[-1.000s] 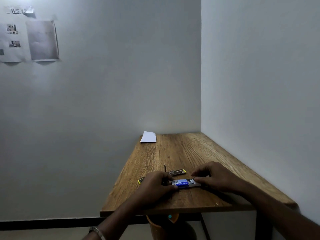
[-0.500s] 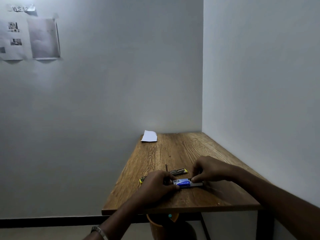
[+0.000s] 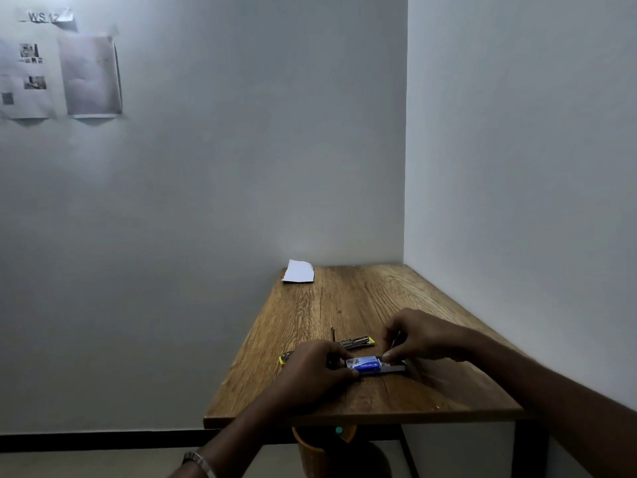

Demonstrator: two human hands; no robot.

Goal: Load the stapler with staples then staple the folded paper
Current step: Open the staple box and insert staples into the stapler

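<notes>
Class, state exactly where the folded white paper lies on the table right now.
The folded paper lies at the table's far left corner by the back wall, well beyond both hands and untouched.

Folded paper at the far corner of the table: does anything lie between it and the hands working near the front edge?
Nothing visible does. The folded paper lies at the table's far left corner; bare wood separates it from the stapler, the left hand and the right hand.

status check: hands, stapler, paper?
Left hand and right hand both on the blue staple box. Stapler lies open behind it. Folded paper untouched at far corner. Nothing in the way.
</notes>
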